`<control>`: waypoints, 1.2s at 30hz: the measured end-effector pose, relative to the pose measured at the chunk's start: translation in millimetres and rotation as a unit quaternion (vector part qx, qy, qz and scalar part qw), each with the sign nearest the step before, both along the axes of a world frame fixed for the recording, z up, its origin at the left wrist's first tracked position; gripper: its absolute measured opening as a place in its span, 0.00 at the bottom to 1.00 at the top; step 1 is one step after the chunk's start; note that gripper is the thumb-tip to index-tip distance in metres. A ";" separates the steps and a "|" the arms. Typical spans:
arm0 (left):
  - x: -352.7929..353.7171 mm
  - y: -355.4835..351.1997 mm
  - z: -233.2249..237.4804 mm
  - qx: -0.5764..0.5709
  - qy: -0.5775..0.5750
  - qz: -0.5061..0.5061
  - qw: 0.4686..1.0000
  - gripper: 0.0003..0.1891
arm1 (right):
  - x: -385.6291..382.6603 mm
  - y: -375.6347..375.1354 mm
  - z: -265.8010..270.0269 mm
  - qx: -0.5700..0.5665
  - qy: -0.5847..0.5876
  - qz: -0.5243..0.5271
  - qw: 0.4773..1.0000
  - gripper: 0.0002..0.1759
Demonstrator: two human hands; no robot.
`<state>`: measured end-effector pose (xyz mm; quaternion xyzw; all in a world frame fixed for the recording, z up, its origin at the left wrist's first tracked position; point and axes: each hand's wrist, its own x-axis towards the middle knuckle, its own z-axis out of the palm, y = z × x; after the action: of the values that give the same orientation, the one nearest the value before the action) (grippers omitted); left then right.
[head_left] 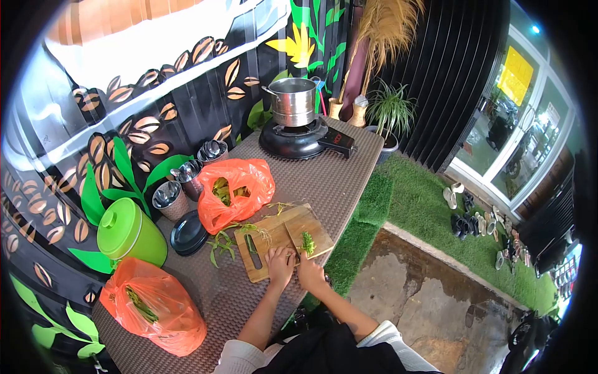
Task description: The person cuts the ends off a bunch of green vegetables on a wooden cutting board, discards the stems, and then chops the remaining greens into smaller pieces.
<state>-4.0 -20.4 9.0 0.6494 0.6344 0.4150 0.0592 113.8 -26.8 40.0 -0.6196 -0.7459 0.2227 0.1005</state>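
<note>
A wooden cutting board [274, 234] lies near the front edge of the table. My right hand [310, 274] is closed around a knife [292, 237], its thin blade pointing away from me over the board. Beside the blade sits a small heap of chopped greens [308, 243]. My left hand [280, 265] rests on the board left of the knife with its fingers curled down; what lies under them is hidden. Loose stems and leaves [223, 244] spill over the board's far left edge. Just beyond, an orange plastic bag [244, 181] stands with leafy greens [223, 192] showing in its opening.
A second orange bag [168, 315] stands at the near left, by a green lidded container [128, 234] and dark plates [189, 232]. Cutlery holders [174, 206] line the wall. A steel pot [294, 103] sits on a black gas stove [289, 140] at the far end.
</note>
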 end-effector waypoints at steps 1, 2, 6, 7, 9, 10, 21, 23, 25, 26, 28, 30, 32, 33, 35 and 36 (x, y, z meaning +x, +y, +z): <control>0.0 -0.4 0.0 -0.003 0.000 0.004 1.000 0.05 | 3.1 5.4 1.6 -0.007 0.020 0.007 1.000 0.18; 1.1 -0.5 0.4 -0.006 0.000 0.006 1.000 0.06 | 6.9 7.3 3.1 -0.009 0.021 0.004 1.000 0.18; 0.9 -1.1 0.6 0.002 -0.017 0.005 1.000 0.06 | 10.6 -4.1 14.2 -0.030 0.038 0.009 0.999 0.18; -0.1 -1.1 -1.4 -0.001 -0.012 0.004 1.000 0.06 | 8.2 -11.3 12.3 -0.025 0.029 -0.003 0.999 0.19; -0.2 0.3 -3.4 -0.003 -0.009 0.002 1.000 0.05 | 3.9 -16.1 13.8 -0.036 -0.005 -0.015 0.999 0.21; -0.3 0.2 -3.6 -0.001 -0.021 -0.001 1.000 0.05 | 2.8 -16.4 16.9 -0.036 -0.005 -0.014 0.999 0.21; -1.6 -2.3 1.9 0.039 0.013 -0.021 0.999 0.05 | 20.5 9.8 7.2 -0.019 -0.001 0.018 1.000 0.16; 1.3 1.6 5.7 0.027 -0.005 -0.026 0.999 0.05 | 24.2 12.5 15.8 -0.029 -0.007 0.027 0.999 0.16; 2.0 3.2 7.2 0.007 -0.009 -0.021 1.000 0.06 | 27.5 10.3 22.0 -0.039 -0.015 0.034 0.999 0.16; 2.2 3.6 7.6 -0.013 -0.012 -0.013 1.000 0.07 | 28.1 9.0 23.6 -0.041 -0.011 0.033 0.999 0.16; 2.7 3.6 8.1 -0.011 -0.014 -0.017 1.000 0.08 | 27.0 6.3 23.1 -0.044 -0.008 0.033 0.998 0.16; 2.6 3.3 8.0 -0.009 -0.014 -0.021 1.000 0.08 | 22.4 -0.8 18.5 -0.029 -0.011 0.023 0.999 0.17; 3.2 3.7 6.8 -0.007 -0.014 -0.011 1.000 0.07 | 15.2 -5.2 15.7 -0.027 -0.022 0.013 0.999 0.17; 3.9 3.3 8.5 -0.007 -0.015 -0.012 1.000 0.07 | 12.7 -5.9 14.6 -0.025 -0.032 0.003 0.999 0.17; 3.1 2.2 12.7 -0.015 -0.016 -0.016 1.000 0.07 | 7.7 1.2 14.3 -0.023 -0.038 0.008 0.999 0.17; 2.7 2.7 10.9 -0.015 -0.016 -0.016 1.000 0.07 | 6.5 6.4 12.2 -0.023 -0.042 0.012 0.999 0.17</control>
<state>-1.3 -17.7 19.9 0.6517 0.6293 0.4146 0.0854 120.3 -20.4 52.2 -0.6214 -0.7516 0.2151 0.0518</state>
